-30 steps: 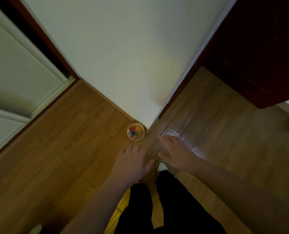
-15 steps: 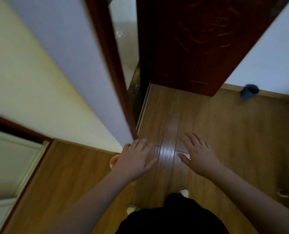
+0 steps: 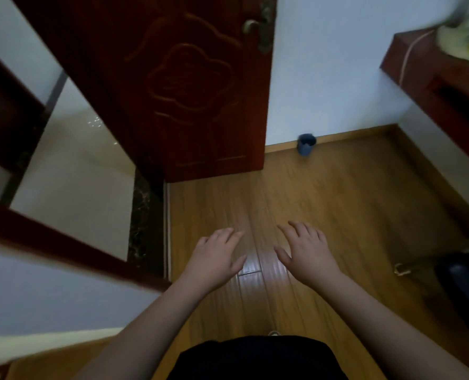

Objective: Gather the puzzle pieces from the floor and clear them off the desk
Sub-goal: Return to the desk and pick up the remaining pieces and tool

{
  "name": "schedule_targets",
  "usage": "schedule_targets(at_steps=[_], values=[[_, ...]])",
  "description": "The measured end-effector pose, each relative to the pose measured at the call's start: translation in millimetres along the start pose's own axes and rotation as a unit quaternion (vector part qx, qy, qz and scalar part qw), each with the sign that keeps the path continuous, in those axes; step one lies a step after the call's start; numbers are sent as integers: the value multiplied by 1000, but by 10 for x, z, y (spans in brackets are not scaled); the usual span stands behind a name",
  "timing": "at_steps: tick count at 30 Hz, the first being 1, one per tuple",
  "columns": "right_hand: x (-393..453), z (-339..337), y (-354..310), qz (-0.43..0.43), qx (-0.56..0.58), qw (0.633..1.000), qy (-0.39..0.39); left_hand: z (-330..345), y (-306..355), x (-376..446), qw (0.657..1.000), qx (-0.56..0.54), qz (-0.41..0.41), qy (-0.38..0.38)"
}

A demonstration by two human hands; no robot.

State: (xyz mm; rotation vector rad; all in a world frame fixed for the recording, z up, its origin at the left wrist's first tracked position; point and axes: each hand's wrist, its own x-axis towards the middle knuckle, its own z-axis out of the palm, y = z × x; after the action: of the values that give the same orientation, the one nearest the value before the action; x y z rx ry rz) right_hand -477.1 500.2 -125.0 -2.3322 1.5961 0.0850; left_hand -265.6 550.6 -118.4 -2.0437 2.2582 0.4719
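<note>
My left hand (image 3: 214, 256) and my right hand (image 3: 306, 250) hover side by side over the wooden floor (image 3: 323, 204), palms down, fingers relaxed and holding nothing. No puzzle pieces show in this view. A small blue cup (image 3: 306, 144) stands on the floor against the white wall, far ahead of my right hand. The corner of a dark red desk (image 3: 430, 78) juts in at the upper right.
A dark red carved door (image 3: 178, 86) stands open ahead, with a tiled floor (image 3: 77, 165) beyond the threshold on the left. A pale object (image 3: 463, 42) sits on the desk top. A dark bag (image 3: 463, 281) lies at the right.
My view has swung right and up, away from the wall corner. The small cup with coloured pieces has left the view. Door, blue cup and desk have come into sight. Both hands stay empty.
</note>
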Motion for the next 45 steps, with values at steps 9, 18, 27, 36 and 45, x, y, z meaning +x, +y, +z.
schedule_targets(at_steps=[9, 18, 27, 36, 45], values=[[389, -218, 854, 97, 80, 992, 8, -46, 447, 1317, 992, 5, 126, -30], [1308, -759, 1820, 222, 54, 973, 33, -402, 862, 3078, 972, 4, 234, -22], [1629, -1087, 2491, 336, 88, 935, 73, -701, 1660, 4287, 934, 46, 352, -28], [1554, -1240, 3960, 380, 139, 909, 103, -660, 3015, 5297, 919, 49, 387, -57], [1828, -1705, 5197, 376, 141, 907, 124, -914, 4063, 5965, 919, 51, 390, -33]])
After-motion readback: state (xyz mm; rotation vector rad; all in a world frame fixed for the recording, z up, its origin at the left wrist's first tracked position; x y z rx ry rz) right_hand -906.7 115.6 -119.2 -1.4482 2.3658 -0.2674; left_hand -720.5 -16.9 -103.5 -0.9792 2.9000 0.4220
